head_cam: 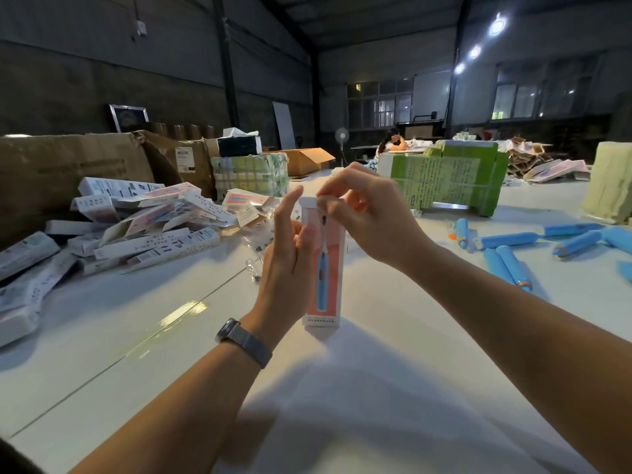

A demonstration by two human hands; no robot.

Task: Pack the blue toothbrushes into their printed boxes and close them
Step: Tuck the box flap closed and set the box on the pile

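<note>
A dim warehouse hall with a long white tabletop (393, 336) fills the view. Both hands are raised over its middle, holding one printed box (325, 268) upright between them, its lower end just above or on the surface; which, I cannot tell. The left hand (290, 254) lies along the box's left side, thumb on its front and fingers mostly straight, steadying it. The right hand (362, 213) is curled over the top end, fingertips pinching at the flap there. A pile of boxes (143, 224) lies to the left, well apart from the hands. Loose blue toothbrushes (506, 261) lie scattered to the right, near the right forearm. A green carton (448, 176) stands behind the hands.
</note>
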